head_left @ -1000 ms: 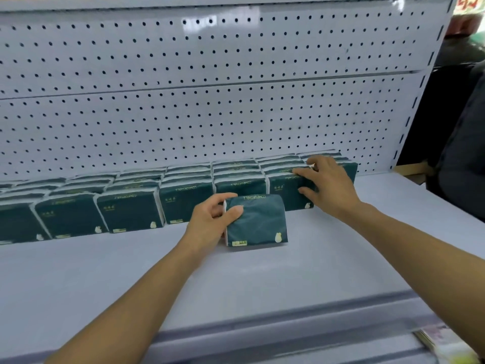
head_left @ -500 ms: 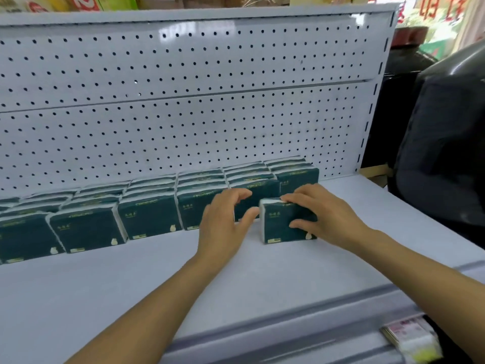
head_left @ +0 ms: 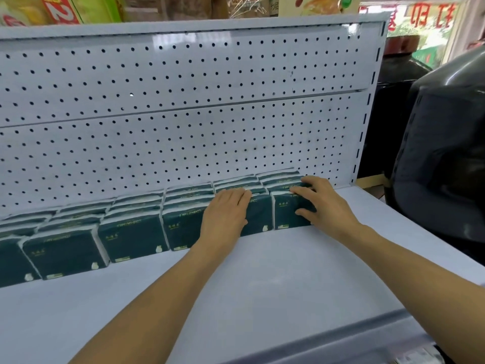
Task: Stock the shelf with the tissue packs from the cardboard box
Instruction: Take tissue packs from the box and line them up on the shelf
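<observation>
The right hand (head_left: 324, 203) grips the end tissue pack (head_left: 288, 215) at the right of the row on the shelf (head_left: 262, 285); the left hand (head_left: 225, 212) lies flat, fingers straight, on the neighbouring pack (head_left: 258, 215).

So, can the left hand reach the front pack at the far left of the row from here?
Probably yes. The left hand lies flat on packs mid-row, holds nothing, and the shelf before the far-left front pack shows nothing in the way; it may need a long stretch.

Dark bulky object (head_left: 443, 153) beside pegboard (head_left: 183, 114)
</observation>
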The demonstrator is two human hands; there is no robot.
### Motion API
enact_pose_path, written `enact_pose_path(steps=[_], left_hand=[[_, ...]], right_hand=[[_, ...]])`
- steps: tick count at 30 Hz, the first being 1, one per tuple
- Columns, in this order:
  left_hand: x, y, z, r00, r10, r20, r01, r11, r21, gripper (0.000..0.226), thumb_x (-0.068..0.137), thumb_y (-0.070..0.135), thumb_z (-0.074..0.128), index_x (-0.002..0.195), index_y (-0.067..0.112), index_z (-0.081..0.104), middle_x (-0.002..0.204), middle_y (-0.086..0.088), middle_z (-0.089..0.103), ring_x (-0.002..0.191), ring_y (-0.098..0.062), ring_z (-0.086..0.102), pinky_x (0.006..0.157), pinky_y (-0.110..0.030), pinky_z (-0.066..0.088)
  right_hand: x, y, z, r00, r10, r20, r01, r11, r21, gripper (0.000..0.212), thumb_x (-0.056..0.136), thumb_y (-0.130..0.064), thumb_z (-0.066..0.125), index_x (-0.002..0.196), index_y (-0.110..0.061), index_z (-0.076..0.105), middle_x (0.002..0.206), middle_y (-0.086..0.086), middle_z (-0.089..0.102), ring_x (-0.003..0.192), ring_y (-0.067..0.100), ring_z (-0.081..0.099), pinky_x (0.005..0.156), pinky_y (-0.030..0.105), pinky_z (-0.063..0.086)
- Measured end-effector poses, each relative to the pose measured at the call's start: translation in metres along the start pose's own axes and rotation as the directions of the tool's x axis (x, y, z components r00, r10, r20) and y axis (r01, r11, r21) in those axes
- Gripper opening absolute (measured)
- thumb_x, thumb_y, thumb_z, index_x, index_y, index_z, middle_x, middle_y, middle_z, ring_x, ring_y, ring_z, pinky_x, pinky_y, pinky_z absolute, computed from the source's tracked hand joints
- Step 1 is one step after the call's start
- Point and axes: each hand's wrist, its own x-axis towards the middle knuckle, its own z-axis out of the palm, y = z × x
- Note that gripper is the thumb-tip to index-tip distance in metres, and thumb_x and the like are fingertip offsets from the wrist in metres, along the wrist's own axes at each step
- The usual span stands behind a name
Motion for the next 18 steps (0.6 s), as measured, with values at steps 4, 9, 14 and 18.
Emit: enact_pose_path(steps=[4, 9, 14, 18], left_hand=[[-0.001, 0.001, 0.002, 1.0, 0.001, 0.015, 0.0, 0.999, -0.055, 0.062, 0.07, 0.023, 0.086, 0.126, 0.013, 0.061, 0.122, -0.002, 0.065, 0.111, -0.023, 0.061, 0.095, -0.034, 0.049], [0.003, 0.004, -0.003, 0.997, 0.003, 0.072, 0.0, 0.999, -0.04, 0.062, 0.082, 0.027, 0.076, 0.137, 0.016, 0.05, 0.133, 0.001, 0.056, 0.121, -0.02, 0.053, 0.103, -0.031, 0.04], [0.002, 0.004, -0.028, 0.994, 0.002, 0.109, 0.002, 1.0, -0.031, 0.07, 0.095, 0.042, 0.054, 0.153, 0.023, 0.019, 0.153, 0.004, 0.032, 0.142, -0.018, 0.027, 0.121, -0.038, 0.007], [-0.024, 0.012, -0.062, 1.0, -0.025, 0.015, 0.026, 0.998, -0.06, 0.077, 0.091, 0.049, 0.059, 0.154, 0.027, 0.02, 0.155, 0.0, 0.033, 0.143, -0.023, 0.03, 0.121, -0.046, 0.013]], right_hand=[[0.005, -0.001, 0.001, 1.0, -0.003, 0.014, 0.004, 1.0, -0.025, 0.055, 0.086, -0.03, 0.072, 0.137, -0.025, 0.053, 0.144, 0.001, 0.039, 0.13, 0.016, 0.032, 0.084, 0.04, 0.053], [0.008, -0.007, -0.006, 0.998, -0.015, 0.059, 0.023, 0.989, -0.146, 0.055, 0.087, -0.034, 0.068, 0.139, -0.026, 0.049, 0.142, 0.0, 0.042, 0.131, 0.018, 0.035, 0.091, 0.036, 0.045], [0.002, -0.028, -0.02, 0.999, 0.033, -0.009, -0.034, 0.973, -0.228, 0.063, 0.087, -0.05, 0.063, 0.142, -0.027, 0.043, 0.15, 0.004, 0.037, 0.139, 0.023, 0.031, 0.115, 0.048, 0.016], [-0.022, -0.058, -0.038, 0.984, -0.025, -0.177, -0.005, 0.986, -0.168, 0.06, 0.088, -0.049, 0.06, 0.141, -0.024, 0.046, 0.147, 0.005, 0.043, 0.135, 0.026, 0.038, 0.113, 0.052, 0.025]])
